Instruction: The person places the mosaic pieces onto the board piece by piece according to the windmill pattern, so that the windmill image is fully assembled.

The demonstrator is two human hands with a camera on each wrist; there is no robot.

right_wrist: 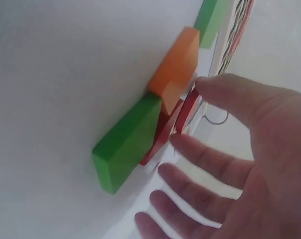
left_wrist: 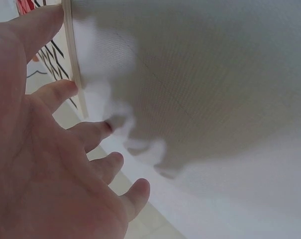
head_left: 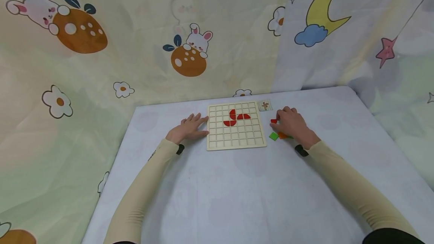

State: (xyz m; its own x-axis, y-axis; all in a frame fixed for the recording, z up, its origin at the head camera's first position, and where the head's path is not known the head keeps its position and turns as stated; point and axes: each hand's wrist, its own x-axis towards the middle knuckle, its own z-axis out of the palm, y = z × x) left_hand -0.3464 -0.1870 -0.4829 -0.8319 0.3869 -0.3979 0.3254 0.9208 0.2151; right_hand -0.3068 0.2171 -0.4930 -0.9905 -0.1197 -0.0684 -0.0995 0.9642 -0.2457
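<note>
A pale wooden grid board (head_left: 237, 147) lies flat on the table, with several red quarter-round pieces (head_left: 243, 116) near its middle. My left hand (head_left: 188, 128) rests at the board's left edge, fingers spread. In the left wrist view its thumb and forefinger touch the board's side (left_wrist: 73, 55). Right of the board, my right hand (head_left: 294, 125) is over a small group of blocks. Its thumb and forefinger pinch a red block (right_wrist: 188, 110). Beside it are another red block (right_wrist: 160, 139), an orange block (right_wrist: 177, 64) and a green block (right_wrist: 128, 142).
A small picture card (head_left: 265, 105) with a red pinwheel-like design lies at the board's upper right corner. Another green block (head_left: 273, 136) sits between the board and my right hand. A white cloth (head_left: 217, 199) covers the table, and a patterned curtain (head_left: 135, 55) hangs behind.
</note>
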